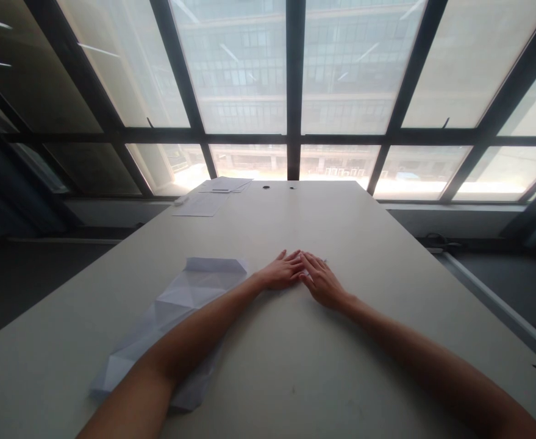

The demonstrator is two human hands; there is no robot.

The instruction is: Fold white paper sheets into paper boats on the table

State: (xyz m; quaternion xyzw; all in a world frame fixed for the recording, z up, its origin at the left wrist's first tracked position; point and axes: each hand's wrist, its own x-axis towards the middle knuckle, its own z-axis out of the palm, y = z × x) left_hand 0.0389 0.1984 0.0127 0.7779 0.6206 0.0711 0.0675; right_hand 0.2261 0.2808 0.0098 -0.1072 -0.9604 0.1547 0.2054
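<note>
My left hand (pixel 282 272) lies flat near the middle of the white table (pixel 368 244), its fingers stretched out to the right. Against its fingertips rests my right hand (pixel 321 281), also flat, with the fingers pointing up and left. Beneath the fingers a sliver of something pale, perhaps paper, shows; most of it is hidden. A large creased sheet of white paper (pixel 189 289) with fold lines and a turned-up far edge lies to the left, partly covered by my left forearm.
Several loose white sheets (pixel 199 204) lie at the table's far left corner. Two small dark holes (pixel 266 187) sit near the far edge. Beyond stand tall windows with dark frames (pixel 294 91). A dark curtain (pixel 11 177) hangs at the left.
</note>
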